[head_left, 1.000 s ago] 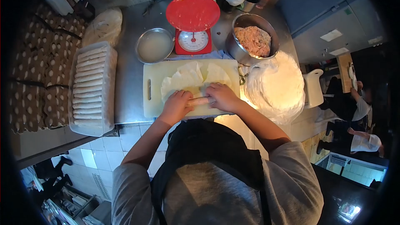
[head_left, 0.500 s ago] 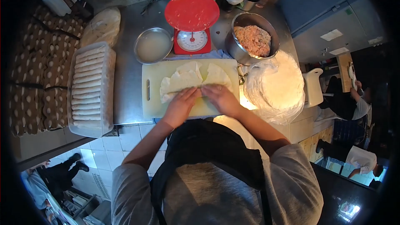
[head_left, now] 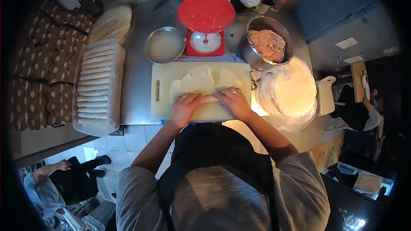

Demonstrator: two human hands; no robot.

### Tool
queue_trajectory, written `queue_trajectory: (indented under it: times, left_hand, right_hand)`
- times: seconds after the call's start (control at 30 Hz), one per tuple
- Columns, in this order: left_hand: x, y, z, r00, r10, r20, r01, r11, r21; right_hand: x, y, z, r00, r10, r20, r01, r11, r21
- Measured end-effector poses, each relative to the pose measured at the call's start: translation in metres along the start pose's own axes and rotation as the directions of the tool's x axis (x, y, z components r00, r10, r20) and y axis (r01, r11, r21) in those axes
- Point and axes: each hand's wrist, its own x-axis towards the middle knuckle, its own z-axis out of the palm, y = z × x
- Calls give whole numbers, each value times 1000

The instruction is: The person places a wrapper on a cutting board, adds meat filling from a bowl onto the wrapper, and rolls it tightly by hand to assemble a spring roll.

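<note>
A pale spring roll (head_left: pixel 209 99) lies crosswise near the middle of a cream cutting board (head_left: pixel 160 112). My left hand (head_left: pixel 186 108) is closed over its left end, and my right hand (head_left: pixel 234 102) covers the right end; a ring shows on one finger. Only a short stretch of the roll is visible between them. Beyond my fingers, thin white wrapper sheets (head_left: pixel 192 82) lie flat on the board, one on the left and one on the right. What lies under my palms is hidden.
Behind the board stand a bowl of cloudy liquid (head_left: pixel 165 46), a red scale (head_left: pixel 206 45) and a pot of minced filling (head_left: pixel 268 46). Plastic-wrapped wrappers (head_left: pixel 292 87) lie right. A tub of rolls (head_left: pixel 95 81) and egg trays (head_left: pixel 49 68) stand left. Other people are at both sides.
My hands have drawn slightly apart along the roll, leaving its middle visible. The view has shifted a little. At lower left, a person has come further into sight.
</note>
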Motion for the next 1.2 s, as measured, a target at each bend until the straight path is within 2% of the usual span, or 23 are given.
queue_trajectory:
  times: [0.1, 0.2, 0.33, 0.4, 0.5, 0.53, 0.63, 0.73, 0.83, 0.93, 1.03, 1.13, 1.2]
  left_hand:
    - [-25, -25, -18, 991, 32, -129, -33, 999, -6]
    - [-38, -29, -32, 989, -79, -127, 74, 996, -46]
    - [-36, -38, -41, 980, -189, -54, 182, 976, -117]
    - [-23, -37, -49, 976, -210, -58, 211, 977, 21]
    - [-1, -29, -39, 982, -169, -82, 178, 975, 131]
    - [5, -23, -32, 985, -144, -90, 157, 976, 152]
    - [13, 3, -13, 1000, 0, -21, -3, 989, -145]
    - [10, 7, 1, 999, 14, -30, -18, 989, -147]
    - [10, 0, 3, 996, 71, -56, -77, 993, -95]
    - [22, -8, -3, 998, 49, 30, -45, 992, -121]
    - [41, -10, -11, 999, 15, 35, -16, 1000, 22]
    - [43, -9, -3, 1000, 21, 15, -21, 999, -41]
    - [39, -8, 5, 1000, -7, -9, 7, 999, -53]
  right_hand:
    - [-18, 13, -12, 994, 52, -98, -53, 999, -6]
    - [-30, 22, -22, 980, 119, -162, -117, 993, 25]
    - [-22, 36, -28, 969, 232, -78, -226, 971, 78]
    - [-10, 41, -30, 952, 306, -28, -303, 950, 69]
    - [9, 29, -24, 975, 169, -142, -162, 985, 58]
    - [13, 26, -17, 992, 54, -115, -38, 990, 136]
    - [21, -2, -9, 997, -67, -34, 70, 990, 123]
    - [15, -2, 1, 996, -81, 31, 79, 995, 66]
    - [13, 3, 3, 994, -108, 21, 108, 994, 6]
    - [23, 10, -9, 993, -75, 93, 76, 997, -12]
    - [33, 21, -4, 999, -25, 45, 29, 996, -84]
    - [34, 17, 5, 989, -143, 34, 144, 989, -29]
    - [32, 11, 9, 993, -121, 3, 121, 993, 8]
